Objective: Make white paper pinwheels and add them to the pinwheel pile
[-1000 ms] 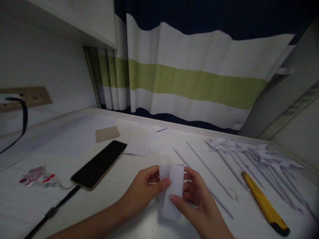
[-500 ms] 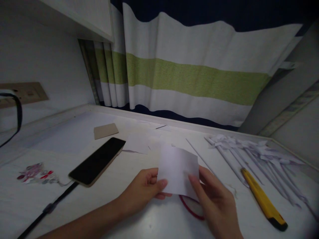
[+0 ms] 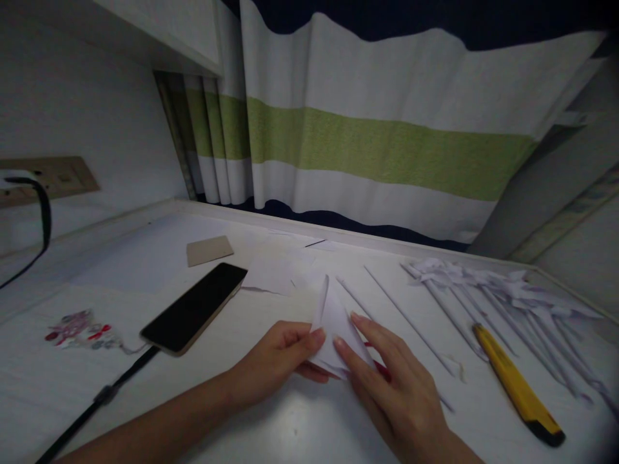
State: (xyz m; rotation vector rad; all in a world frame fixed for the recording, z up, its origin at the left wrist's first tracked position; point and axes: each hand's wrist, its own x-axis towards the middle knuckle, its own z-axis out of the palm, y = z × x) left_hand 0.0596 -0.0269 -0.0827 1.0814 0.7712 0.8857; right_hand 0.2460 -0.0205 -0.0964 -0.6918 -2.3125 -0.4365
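Paper (image 3: 333, 335), white and folded to a pointed shape, sits between both hands, front-centre, held up over the worktop (image 3: 271, 432). L hand (image 3: 285, 354) is part-closed, thumb on the near face, fingers curled behind, pinching the left edge. R hand (image 3: 401, 386) is also part-closed, thumb on the near face, other fingertips along the right slanting edge, so both have hold of it. Whether the layers line up, can't tell.

To do the fold well, I'd say: pin w/ L, match corners & edges first, then run R thumb firmly along the crease, tip to base. Thin sheet, prob. slips or creases askew if pressed mid-air; worktop backing would help.

Red item (image 3: 383, 370) peeks out by R hand, mostly hidden, can't ID; prob. best kept from under the paper. Just R, thin white rods lie slantwise, the longer-showing one (image 3: 411, 319) farther out. Yellow cutter (image 3: 517, 380) beyond, near R forearm's side, so mind the elbow. Paper pinwheels (image 3: 507, 293) on sticks bunch far R. L side: dark-screened phone (image 3: 196, 309) w/ black strap (image 3: 104, 394), beaded trinket (image 3: 80, 332) next to it. Behind: loose sheet (image 3: 268, 277), beige card (image 3: 209, 251), then curtain (image 3: 387, 151).
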